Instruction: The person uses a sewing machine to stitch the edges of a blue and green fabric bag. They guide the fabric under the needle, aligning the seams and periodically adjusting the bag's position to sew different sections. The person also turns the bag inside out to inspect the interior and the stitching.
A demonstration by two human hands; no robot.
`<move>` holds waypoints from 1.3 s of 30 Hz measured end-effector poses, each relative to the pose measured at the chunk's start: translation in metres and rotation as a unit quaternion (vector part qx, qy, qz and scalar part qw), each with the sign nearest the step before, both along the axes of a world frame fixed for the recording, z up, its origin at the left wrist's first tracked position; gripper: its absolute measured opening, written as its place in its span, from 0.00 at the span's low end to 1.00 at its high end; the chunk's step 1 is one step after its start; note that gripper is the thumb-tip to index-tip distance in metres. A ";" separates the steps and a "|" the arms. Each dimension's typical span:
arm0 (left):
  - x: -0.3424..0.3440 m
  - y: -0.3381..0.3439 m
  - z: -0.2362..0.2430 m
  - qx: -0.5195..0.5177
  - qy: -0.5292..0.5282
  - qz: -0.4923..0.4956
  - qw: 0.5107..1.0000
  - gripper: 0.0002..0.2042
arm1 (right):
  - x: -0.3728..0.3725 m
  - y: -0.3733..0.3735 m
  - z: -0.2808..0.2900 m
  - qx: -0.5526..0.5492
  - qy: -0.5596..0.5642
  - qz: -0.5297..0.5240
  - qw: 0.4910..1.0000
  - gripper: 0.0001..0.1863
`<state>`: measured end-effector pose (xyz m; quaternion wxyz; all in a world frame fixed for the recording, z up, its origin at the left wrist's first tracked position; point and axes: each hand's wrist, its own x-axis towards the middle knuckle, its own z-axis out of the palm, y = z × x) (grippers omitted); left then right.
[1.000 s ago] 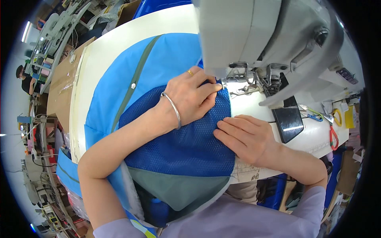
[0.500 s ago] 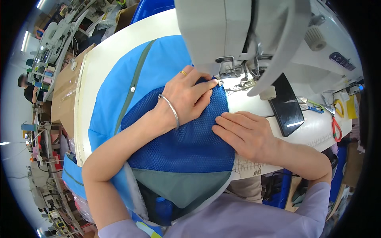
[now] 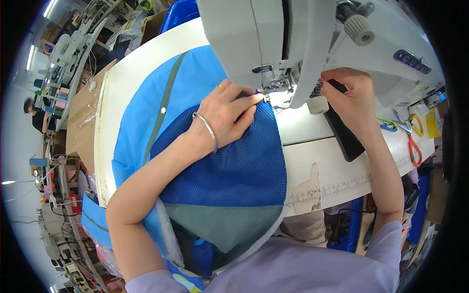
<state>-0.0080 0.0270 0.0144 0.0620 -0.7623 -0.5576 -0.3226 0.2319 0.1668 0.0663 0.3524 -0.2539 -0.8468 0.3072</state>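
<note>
My left hand (image 3: 224, 115), with a ring and a metal bangle, rests on dark blue mesh fabric (image 3: 229, 171). Its thumb and forefinger pinch the fabric's top edge close to the sewing machine's needle area. A small metal piece, perhaps a zipper end, shows just beyond the fingertips. The mesh is part of a bag-like piece with a light blue panel (image 3: 139, 102) and a grey-green section (image 3: 234, 219). At the right side of the white sewing machine (image 3: 244, 44), my right hand (image 3: 349, 97) is raised, fingers closed near a small spring part; what they hold is hidden.
A black phone (image 3: 342, 136) lies under my right hand. Further right are red-handled scissors (image 3: 414, 149), green-handled snips (image 3: 388, 124) and a yellow item (image 3: 433, 127). A printed ruler (image 3: 337, 188) runs along the table's front edge. A cardboard box (image 3: 83, 122) stands left; a person (image 3: 36, 117) is far off.
My right hand has left the mesh fabric and risen to the machine's right side. My left hand keeps its place on the fabric. The view has shifted slightly.
</note>
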 end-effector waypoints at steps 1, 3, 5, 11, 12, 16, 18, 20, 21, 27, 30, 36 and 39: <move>-0.001 0.001 0.000 -0.002 0.005 0.000 1.000 0.10 | 0.000 0.001 -0.002 0.050 0.009 0.001 0.999 0.08; -0.003 0.001 -0.001 -0.005 0.014 0.001 1.000 0.10 | -0.002 0.005 -0.012 0.150 0.025 0.004 0.988 0.07; -0.004 0.001 -0.001 -0.009 0.014 0.003 1.000 0.10 | -0.005 0.005 -0.016 0.178 0.026 -0.015 0.984 0.08; -0.005 -0.004 0.000 -0.016 0.014 0.000 1.000 0.10 | -0.011 0.003 -0.022 0.207 0.048 -0.032 0.977 0.09; -0.002 0.000 0.001 -0.010 0.014 -0.008 1.000 0.09 | -0.009 0.007 -0.022 0.217 0.056 -0.035 0.974 0.09; 0.001 -0.005 0.001 -0.025 0.015 0.022 0.999 0.08 | -0.013 0.014 -0.035 0.251 0.073 -0.011 0.965 0.08; -0.003 -0.009 0.003 -0.053 0.032 0.050 0.997 0.07 | -0.016 0.021 -0.044 0.302 0.090 0.032 0.948 0.03; -0.002 -0.006 0.002 -0.033 0.025 0.046 0.998 0.09 | -0.018 0.013 -0.044 0.284 0.142 0.092 0.944 0.05; -0.001 -0.006 0.005 -0.051 0.028 0.052 0.997 0.10 | -0.016 0.009 -0.043 0.315 0.149 0.101 0.932 0.07; -0.001 -0.003 -0.001 -0.069 -0.009 0.078 0.995 0.09 | -0.011 -0.008 -0.042 0.386 0.187 0.164 0.888 0.15; -0.008 0.000 -0.005 -0.051 -0.018 0.052 0.997 0.09 | -0.006 -0.014 -0.030 0.403 0.197 0.197 0.872 0.11; 0.005 -0.029 0.030 -0.087 0.048 0.010 0.995 0.16 | 0.035 -0.085 -0.023 0.356 0.207 0.237 0.880 0.10; 0.059 -0.096 0.059 -0.159 0.013 -0.058 0.985 0.22 | 0.067 -0.116 -0.045 0.294 0.159 0.233 0.913 0.11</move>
